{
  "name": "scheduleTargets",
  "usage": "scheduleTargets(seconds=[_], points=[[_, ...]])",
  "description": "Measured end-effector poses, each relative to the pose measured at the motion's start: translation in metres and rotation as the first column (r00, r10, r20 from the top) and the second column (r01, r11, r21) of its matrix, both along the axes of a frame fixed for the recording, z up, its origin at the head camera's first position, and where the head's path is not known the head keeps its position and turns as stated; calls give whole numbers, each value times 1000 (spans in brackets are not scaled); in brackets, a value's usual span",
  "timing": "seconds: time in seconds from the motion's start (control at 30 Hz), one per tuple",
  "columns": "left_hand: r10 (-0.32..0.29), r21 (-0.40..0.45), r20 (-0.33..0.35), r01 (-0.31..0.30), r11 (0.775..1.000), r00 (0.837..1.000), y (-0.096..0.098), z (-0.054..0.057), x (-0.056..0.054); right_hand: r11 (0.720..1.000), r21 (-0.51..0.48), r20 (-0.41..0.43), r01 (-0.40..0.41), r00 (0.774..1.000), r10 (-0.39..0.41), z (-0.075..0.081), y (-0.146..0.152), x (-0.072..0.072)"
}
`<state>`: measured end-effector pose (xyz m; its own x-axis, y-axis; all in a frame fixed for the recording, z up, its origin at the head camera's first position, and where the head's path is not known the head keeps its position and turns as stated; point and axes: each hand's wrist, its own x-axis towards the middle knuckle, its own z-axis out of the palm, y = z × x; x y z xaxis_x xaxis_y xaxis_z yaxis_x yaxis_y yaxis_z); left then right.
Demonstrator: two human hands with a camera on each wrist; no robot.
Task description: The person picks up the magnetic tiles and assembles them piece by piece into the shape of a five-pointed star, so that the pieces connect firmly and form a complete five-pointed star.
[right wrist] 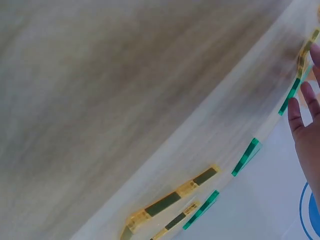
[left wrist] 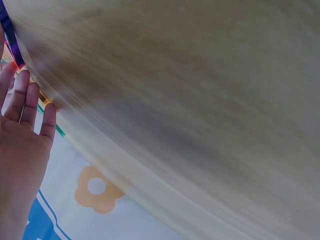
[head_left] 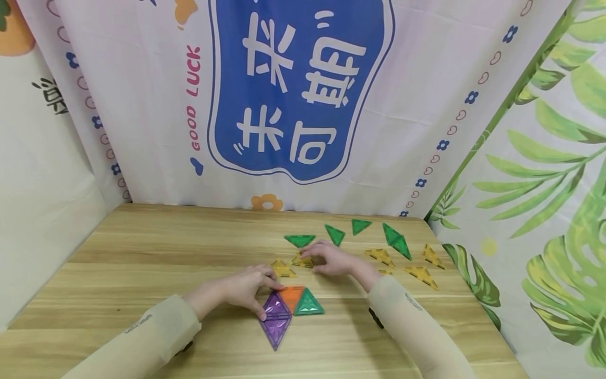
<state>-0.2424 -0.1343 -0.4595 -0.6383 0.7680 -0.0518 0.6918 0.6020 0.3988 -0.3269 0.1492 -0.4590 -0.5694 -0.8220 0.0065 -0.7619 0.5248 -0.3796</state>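
Light touch on one side, edge hold on the other

Wood-grained counter point(head_left: 165, 242). Left hand point(head_left: 243, 288): thumb at the outer corner of the upper purple tile point(head_left: 278, 306), forefinger near where that tile meets the orange tile point(head_left: 292, 298). Grip relaxed, fingers touching, not clenched. Lower purple tile point(head_left: 276, 332) joins below; teal tile point(head_left: 309, 303) sits along the orange one's right side.

Right hand point(head_left: 333, 259) is at a yellow tile point(head_left: 299, 261), which lies on the counter beyond the orange one, just right of a second yellow tile point(head_left: 283, 269). Fingers and thumb reach it; whether this grip pinches or merely touches, cannot tell.

Step in hand appears to be handling that tile. Probably best taken by its edges, thumb opposite fingers, and kept nearly flat. Its yellow neighbour is close: a low leftward drag could catch it. Green tile point(head_left: 300, 241) just behind; knuckles want clearance. Light left-hand pressure should suffice; a hard push could skew the purple-orange seam.
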Motion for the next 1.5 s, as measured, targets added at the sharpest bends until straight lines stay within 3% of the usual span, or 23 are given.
scheduleTargets(seconds=[0.23, 0.53, 0.77, 0.97, 1.17, 1.4, 1.5], points=[[7, -7, 1, -7, 1000, 1000, 0, 2, 1, 1000, 24, 45, 6, 999, -8, -1, 4, -5], [4, 2, -1, -4, 1000, 1000, 0, 1, 1, 1000, 17, 3, -2, 1000, 1, 0, 1, -8], [-11, 0, -23, 11, 1000, 1000, 1, -3, 0, 994, 105, -3, -23, 1000, 24, -2, -6, -6], [-13, -2, -44, 13, 1000, 999, -1, -4, 1, 996, 85, -21, 3, 1000, -1, -3, -7, -6], [2, -13, -30, -3, 1000, 1000, 0, -3, 2, 995, 77, -47, 61, 997, -57, -6, 1, -8], [2, -1, -25, -2, 1000, 1000, 0, -4, 1, 980, 40, 21, 194, 981, -195, -4, 9, 0], [1, 3, -24, -1, 1000, 1000, 0, -3, 0, 975, 42, 40, 217, 975, -218, -2, 12, 4]])
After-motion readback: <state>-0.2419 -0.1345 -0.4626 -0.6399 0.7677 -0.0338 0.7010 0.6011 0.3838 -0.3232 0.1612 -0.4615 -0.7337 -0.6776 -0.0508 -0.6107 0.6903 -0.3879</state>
